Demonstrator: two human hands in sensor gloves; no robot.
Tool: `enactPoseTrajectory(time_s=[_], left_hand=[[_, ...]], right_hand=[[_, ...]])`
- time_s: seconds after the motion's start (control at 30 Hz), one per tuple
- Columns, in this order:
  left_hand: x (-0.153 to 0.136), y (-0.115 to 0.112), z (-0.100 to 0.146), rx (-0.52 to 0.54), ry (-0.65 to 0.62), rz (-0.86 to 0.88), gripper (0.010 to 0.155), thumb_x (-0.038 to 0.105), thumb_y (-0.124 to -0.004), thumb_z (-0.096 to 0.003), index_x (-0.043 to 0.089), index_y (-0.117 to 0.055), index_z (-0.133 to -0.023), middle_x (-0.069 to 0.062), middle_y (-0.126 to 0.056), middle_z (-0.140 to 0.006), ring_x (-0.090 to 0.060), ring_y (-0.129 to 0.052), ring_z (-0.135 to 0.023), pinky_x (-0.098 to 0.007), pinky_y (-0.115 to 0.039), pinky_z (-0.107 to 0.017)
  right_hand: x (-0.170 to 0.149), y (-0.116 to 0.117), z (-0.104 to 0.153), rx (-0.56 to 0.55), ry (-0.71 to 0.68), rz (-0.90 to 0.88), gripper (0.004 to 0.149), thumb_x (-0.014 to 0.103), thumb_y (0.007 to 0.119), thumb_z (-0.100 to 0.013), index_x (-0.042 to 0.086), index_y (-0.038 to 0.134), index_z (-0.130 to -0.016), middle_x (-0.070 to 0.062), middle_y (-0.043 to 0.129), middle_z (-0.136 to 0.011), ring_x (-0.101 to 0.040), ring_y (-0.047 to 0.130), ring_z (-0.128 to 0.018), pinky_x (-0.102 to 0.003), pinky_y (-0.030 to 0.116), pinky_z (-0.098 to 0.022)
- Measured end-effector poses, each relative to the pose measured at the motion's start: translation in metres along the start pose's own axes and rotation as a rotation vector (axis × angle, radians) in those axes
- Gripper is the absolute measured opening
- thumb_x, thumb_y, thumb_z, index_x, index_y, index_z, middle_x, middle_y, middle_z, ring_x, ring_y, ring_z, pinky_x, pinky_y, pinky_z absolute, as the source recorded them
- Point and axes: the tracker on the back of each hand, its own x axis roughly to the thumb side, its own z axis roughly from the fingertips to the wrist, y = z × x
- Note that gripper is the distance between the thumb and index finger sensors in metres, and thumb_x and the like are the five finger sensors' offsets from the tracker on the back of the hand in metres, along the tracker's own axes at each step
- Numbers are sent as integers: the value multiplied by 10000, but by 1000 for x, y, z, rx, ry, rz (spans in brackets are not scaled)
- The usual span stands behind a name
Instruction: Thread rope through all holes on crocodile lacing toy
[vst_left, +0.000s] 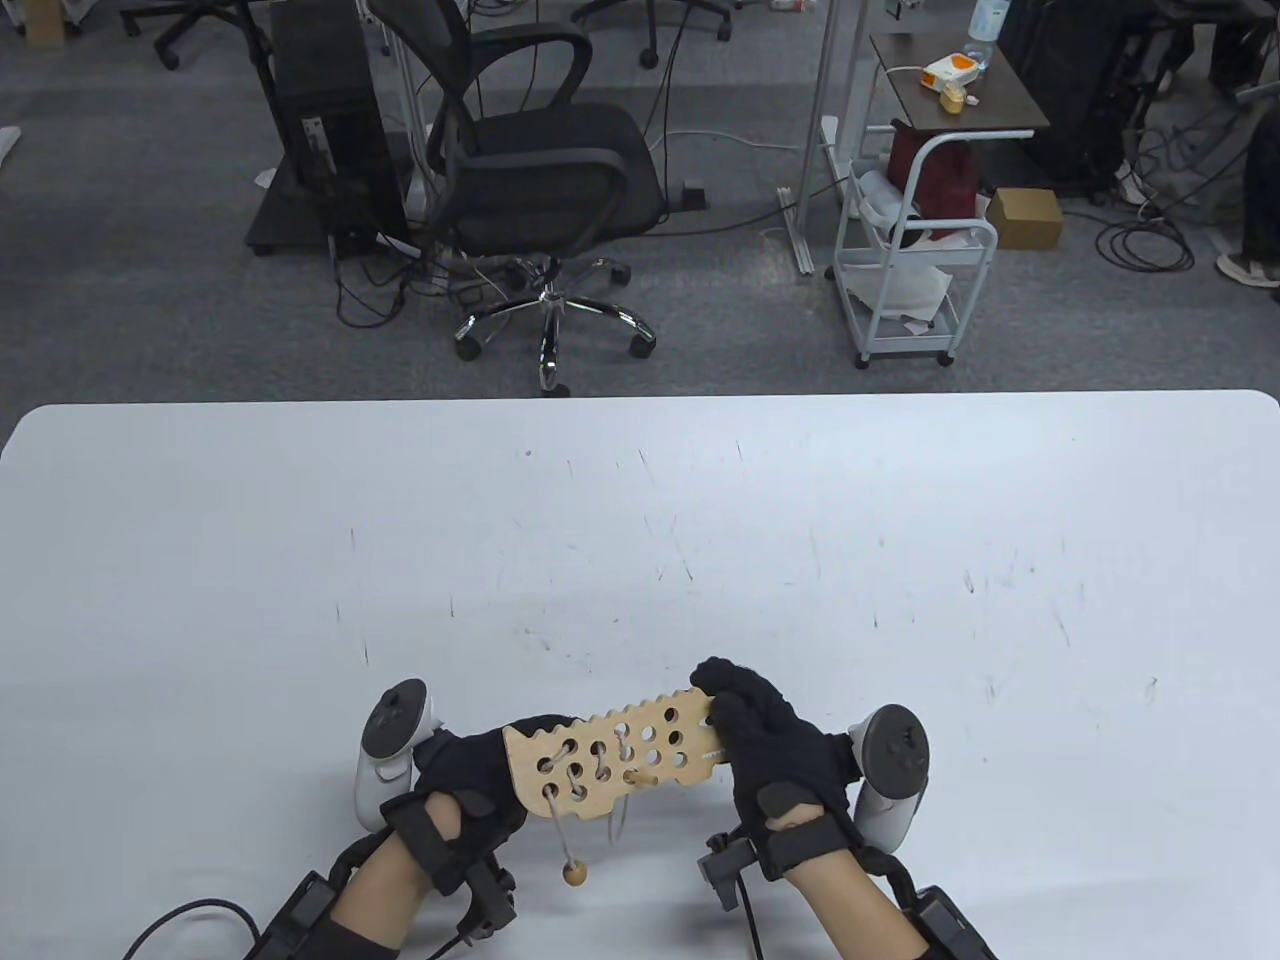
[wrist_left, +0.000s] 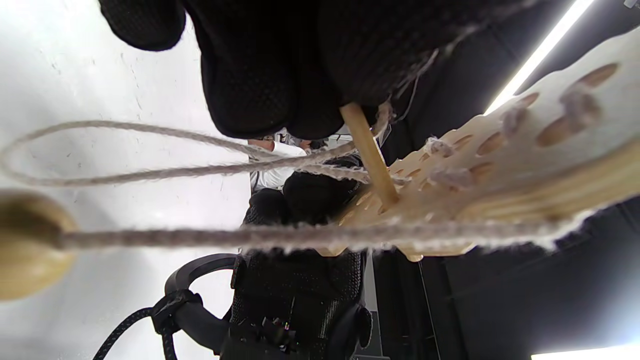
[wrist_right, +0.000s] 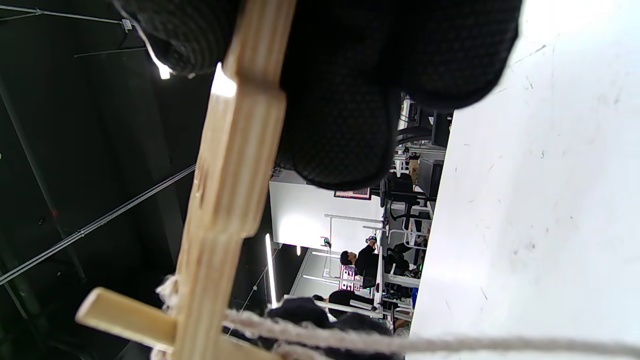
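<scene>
Behind board, left hand fingers mostly hidden.

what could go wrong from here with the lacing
1. The wooden needle sits only partway through a hole in the crocodile board; it could slip back out if the left hand loses its grip underneath.
2. A slack loop of rope hangs below the board and could snag or tangle when pulled.
3. The right hand holds the board only at its end, held above the table, so it may twist.
</scene>
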Motion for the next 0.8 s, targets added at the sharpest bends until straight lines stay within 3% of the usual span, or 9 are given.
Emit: enactPoseTrajectory(time_s=[0.5, 0.8], left_hand=[[0, -7, -1, -64, -14, 85, 483, 314, -810, -453, 342, -824, -935, -12, -941, -929, -252, -963, -787, -552, -652, -713], [0, -11, -1, -97, -18, 162, 538, 327, -790, -460, 357, -737, -994, 7, -934, -938, -239, -956, -811, -534, -658, -716]], right_hand=[[-4, 0, -4, 2, -5, 70, 501, 371, 727, -469, 97, 727, -888, -56, 994, -710, -254, 1050, -497, -428, 813, -404], [-1, 1, -7, 15, -55, 255, 504, 395, 720, -455, 99, 733, -862, -48, 1007, -681, -255, 1059, -476, -433, 814, -396]])
